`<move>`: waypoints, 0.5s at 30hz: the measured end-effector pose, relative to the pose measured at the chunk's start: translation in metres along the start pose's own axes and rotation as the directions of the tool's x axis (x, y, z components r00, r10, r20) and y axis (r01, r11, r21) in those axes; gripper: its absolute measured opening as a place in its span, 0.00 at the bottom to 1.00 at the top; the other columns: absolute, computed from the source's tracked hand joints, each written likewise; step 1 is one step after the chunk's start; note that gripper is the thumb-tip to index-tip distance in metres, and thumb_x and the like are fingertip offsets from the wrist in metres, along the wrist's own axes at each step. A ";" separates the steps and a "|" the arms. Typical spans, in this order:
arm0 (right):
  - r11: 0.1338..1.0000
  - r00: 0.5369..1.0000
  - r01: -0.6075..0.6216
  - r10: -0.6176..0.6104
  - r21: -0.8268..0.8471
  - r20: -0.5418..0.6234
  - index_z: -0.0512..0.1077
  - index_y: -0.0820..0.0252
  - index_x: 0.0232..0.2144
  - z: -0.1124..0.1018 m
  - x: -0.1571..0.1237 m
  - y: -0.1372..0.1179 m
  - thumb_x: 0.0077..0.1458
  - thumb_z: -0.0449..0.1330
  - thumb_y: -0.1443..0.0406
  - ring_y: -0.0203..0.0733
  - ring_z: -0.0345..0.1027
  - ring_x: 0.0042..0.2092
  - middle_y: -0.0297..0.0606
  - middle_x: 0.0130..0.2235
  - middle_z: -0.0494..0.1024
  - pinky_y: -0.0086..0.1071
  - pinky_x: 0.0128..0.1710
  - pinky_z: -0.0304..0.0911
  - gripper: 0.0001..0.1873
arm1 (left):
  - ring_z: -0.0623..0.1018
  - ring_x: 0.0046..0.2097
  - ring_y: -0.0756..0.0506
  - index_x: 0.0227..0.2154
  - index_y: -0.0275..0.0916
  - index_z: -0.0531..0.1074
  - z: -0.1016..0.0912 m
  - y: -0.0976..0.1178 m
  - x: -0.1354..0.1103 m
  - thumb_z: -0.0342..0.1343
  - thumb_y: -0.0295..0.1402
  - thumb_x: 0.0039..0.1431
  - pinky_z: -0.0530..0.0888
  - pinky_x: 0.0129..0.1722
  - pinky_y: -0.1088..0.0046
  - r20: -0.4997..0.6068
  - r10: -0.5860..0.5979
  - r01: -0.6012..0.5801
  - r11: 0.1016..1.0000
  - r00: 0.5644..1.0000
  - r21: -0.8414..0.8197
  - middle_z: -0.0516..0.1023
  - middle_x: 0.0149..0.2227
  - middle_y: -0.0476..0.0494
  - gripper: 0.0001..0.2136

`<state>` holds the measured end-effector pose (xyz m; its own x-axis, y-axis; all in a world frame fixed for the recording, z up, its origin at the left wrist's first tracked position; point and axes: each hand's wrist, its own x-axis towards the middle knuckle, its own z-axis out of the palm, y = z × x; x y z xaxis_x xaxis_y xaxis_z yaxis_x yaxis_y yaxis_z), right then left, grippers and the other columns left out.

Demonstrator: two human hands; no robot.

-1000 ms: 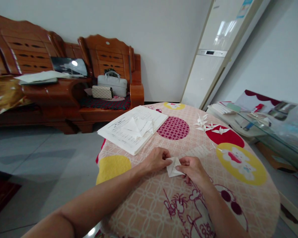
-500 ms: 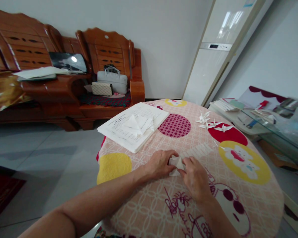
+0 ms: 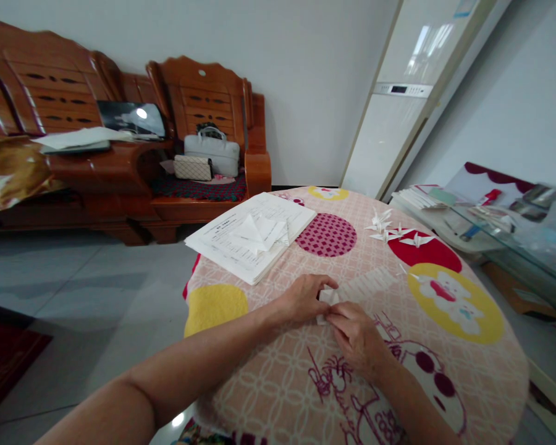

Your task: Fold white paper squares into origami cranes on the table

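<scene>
A small piece of folded white paper (image 3: 328, 298) lies on the patterned tablecloth, partly covered by my fingers. My left hand (image 3: 306, 298) is closed on its left side, with thumb and forefinger curled round the edge. From the right, my right hand (image 3: 356, 334) pinches the paper's lower right part, its fingertips close to my left thumb. The exact folds under the fingers are hidden. Beyond the hands, several white paper cranes (image 3: 398, 232) stand near the table's far right edge.
A stack of printed sheets (image 3: 227, 247) with loose folded paper (image 3: 259, 233) on top sits at the table's far left. To the right is a glass-edged side table (image 3: 495, 247) with clutter. A wooden bench (image 3: 204, 93) holding bags (image 3: 213, 151) stands behind.
My right hand has moved slightly left and down, its fingers now closer to my left thumb. Less of the paper shows between the hands. My left hand has shifted slightly up.
</scene>
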<state>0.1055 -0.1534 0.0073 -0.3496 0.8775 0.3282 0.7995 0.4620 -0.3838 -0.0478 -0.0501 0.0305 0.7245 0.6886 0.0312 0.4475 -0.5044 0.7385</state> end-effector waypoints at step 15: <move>0.989 0.989 -0.136 0.139 0.062 -0.047 0.74 0.61 0.33 0.007 0.003 -0.016 0.57 0.57 0.73 0.46 0.64 0.41 0.41 0.36 0.71 0.39 0.42 0.63 0.06 | 0.76 0.40 0.43 0.49 0.43 0.74 -0.002 0.000 0.004 0.54 0.29 0.46 0.71 0.40 0.70 -0.080 -0.071 0.087 0.972 0.994 0.217 0.79 0.40 0.45 0.23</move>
<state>0.0884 -0.1578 0.0087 -0.2115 0.9263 0.3118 0.8077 0.3453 -0.4778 -0.0459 -0.0465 0.0319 0.6469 0.7619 0.0324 0.6119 -0.5439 0.5742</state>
